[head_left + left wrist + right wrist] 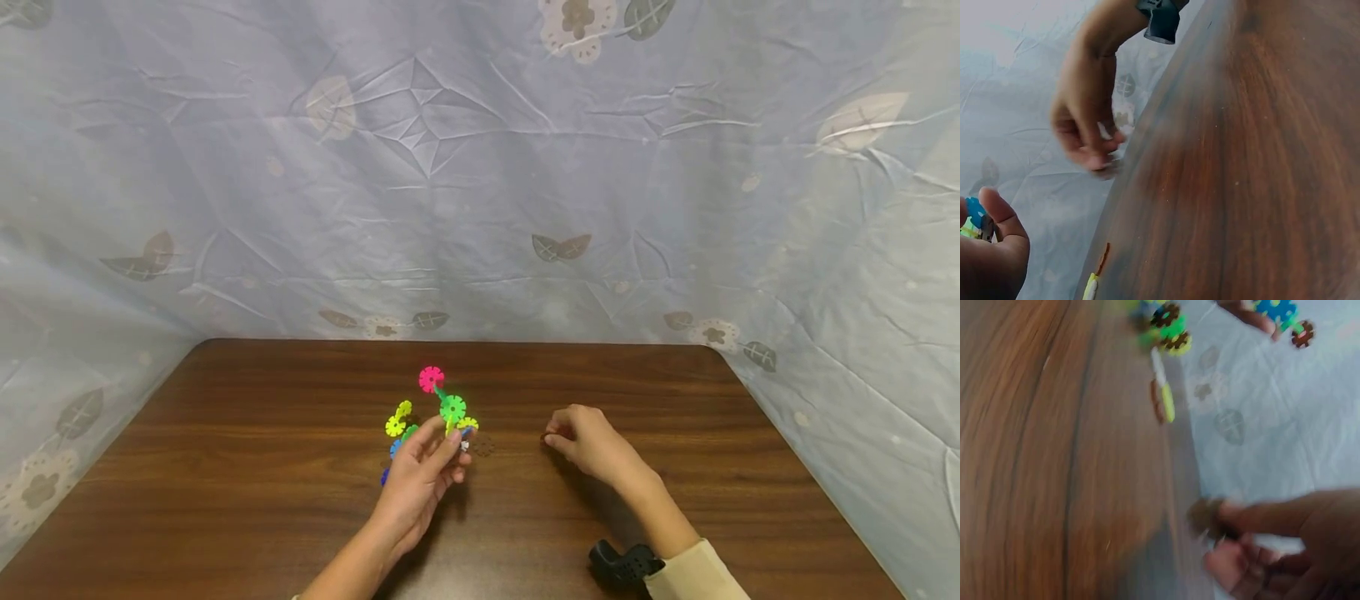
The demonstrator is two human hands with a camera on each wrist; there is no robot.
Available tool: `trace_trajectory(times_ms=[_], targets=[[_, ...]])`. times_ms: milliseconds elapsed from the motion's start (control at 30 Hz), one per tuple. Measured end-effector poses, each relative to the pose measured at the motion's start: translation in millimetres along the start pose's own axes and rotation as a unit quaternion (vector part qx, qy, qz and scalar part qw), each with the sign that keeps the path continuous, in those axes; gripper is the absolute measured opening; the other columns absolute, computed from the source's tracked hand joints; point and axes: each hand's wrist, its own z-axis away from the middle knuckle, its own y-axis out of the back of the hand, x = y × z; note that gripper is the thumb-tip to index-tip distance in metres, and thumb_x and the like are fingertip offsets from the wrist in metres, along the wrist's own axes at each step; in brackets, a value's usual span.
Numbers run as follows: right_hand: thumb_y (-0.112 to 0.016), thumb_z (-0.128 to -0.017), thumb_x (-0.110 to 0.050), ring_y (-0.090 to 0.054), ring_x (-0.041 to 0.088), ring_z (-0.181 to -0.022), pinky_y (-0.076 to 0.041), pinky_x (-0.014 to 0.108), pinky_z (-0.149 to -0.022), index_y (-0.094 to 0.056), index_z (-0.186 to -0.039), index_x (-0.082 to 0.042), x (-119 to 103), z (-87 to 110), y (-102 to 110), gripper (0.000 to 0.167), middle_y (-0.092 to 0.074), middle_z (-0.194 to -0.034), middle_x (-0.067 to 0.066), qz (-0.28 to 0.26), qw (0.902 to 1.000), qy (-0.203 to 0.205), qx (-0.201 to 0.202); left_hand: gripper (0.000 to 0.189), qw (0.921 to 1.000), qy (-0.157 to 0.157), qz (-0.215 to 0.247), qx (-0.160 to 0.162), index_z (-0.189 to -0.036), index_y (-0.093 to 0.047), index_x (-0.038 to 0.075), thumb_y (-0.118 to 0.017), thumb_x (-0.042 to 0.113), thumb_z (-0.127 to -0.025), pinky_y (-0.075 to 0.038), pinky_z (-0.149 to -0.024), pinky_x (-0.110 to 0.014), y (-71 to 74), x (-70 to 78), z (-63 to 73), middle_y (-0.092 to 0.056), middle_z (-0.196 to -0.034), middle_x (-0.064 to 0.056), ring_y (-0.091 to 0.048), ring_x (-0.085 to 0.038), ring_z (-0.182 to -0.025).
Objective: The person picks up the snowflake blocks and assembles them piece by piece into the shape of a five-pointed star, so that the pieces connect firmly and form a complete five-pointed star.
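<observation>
My left hand (420, 483) pinches joined notched plastic discs between thumb and fingers. A pink disc (431, 379) stands at the top of this piece, with a bright green disc (452, 408) below it. Off to the right, my right hand (600, 446) pinches a small brown disc (545, 438) just over the table; in the right wrist view that brown disc (1205, 519) is blurred. Between the hands a loose brown disc (485, 447) lies on the wood, near a yellow disc (468, 424) and a white disc (465, 447) partly hidden by the left fingers.
Behind the left hand lie more discs: yellow ones (395, 427), a light blue one (396, 448) and a dark blue one (385, 477). A black wrist device (626, 562) sits at the right cuff. Patterned grey cloth (480, 208) walls the brown table (247, 467).
</observation>
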Motion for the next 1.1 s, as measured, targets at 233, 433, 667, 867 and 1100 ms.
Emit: trace_trajectory(times_ms=[233, 433, 667, 867, 1100], targets=[[-0.067, -0.103, -0.012, -0.078, 0.027, -0.081, -0.067, 0.04, -0.074, -0.072, -0.116, 0.006, -31.7, 0.4, -5.9, 0.023, -0.075, -0.095, 0.024, -0.263, 0.9632, 0.052, 0.025, 0.041, 0.9998, 0.003, -0.013, -0.013, -0.139, -0.052, -0.002, -0.065, 0.015, -0.104, -0.058, -0.076, -0.018, 1.0, -0.8, 0.4, -0.077, -0.114, 0.004, -0.071, -0.007, -0.089], [-0.068, -0.102, -0.011, -0.079, 0.016, -0.082, -0.066, 0.03, -0.075, -0.069, -0.118, 0.009, -55.8, 4.0, -17.8, 0.026, -0.076, -0.102, 0.026, -0.347, 0.9353, 0.047, 0.049, 0.05, 0.9996, 0.008, -0.017, -0.022, -0.143, -0.045, -0.01, -0.065, 0.013, -0.104, -0.059, -0.078, -0.017, -0.4, -1.2, 2.2, -0.076, -0.111, 0.006, -0.071, -0.006, -0.089], [-0.068, -0.102, -0.01, -0.08, 0.019, -0.08, -0.067, 0.031, -0.074, -0.07, -0.116, 0.009, -61.7, 6.9, -23.9, 0.024, -0.076, -0.098, 0.028, -0.35, 0.9324, 0.061, 0.067, 0.05, 0.9996, -0.002, -0.019, -0.019, -0.142, -0.044, -0.011, -0.065, 0.012, -0.103, -0.059, -0.079, -0.018, -1.7, -3.4, 3.0, -0.074, -0.105, 0.007, -0.072, -0.005, -0.088], [-0.067, -0.102, -0.01, -0.079, 0.013, -0.078, -0.067, 0.032, -0.073, -0.069, -0.112, 0.008, -63.5, 7.8, -29.4, 0.02, -0.074, -0.096, 0.033, -0.355, 0.9299, 0.07, 0.067, 0.05, 0.9996, -0.005, -0.022, -0.014, -0.142, -0.045, -0.012, -0.066, 0.01, -0.103, -0.06, -0.081, -0.019, -1.9, -4.5, 2.5, -0.073, -0.104, 0.005, -0.073, -0.007, -0.09], [-0.067, -0.101, -0.007, -0.077, 0.009, -0.076, -0.066, 0.032, -0.072, -0.069, -0.107, 0.01, -66.8, 9.9, -33.6, 0.018, -0.073, -0.095, 0.035, -0.366, 0.9228, 0.092, 0.078, 0.044, 0.9999, -0.008, 0.006, -0.004, -0.137, -0.05, -0.014, -0.067, 0.003, -0.101, -0.062, -0.092, -0.024, -3.2, -4.2, 3.0, -0.076, -0.106, 0.0, -0.077, -0.011, -0.097]])
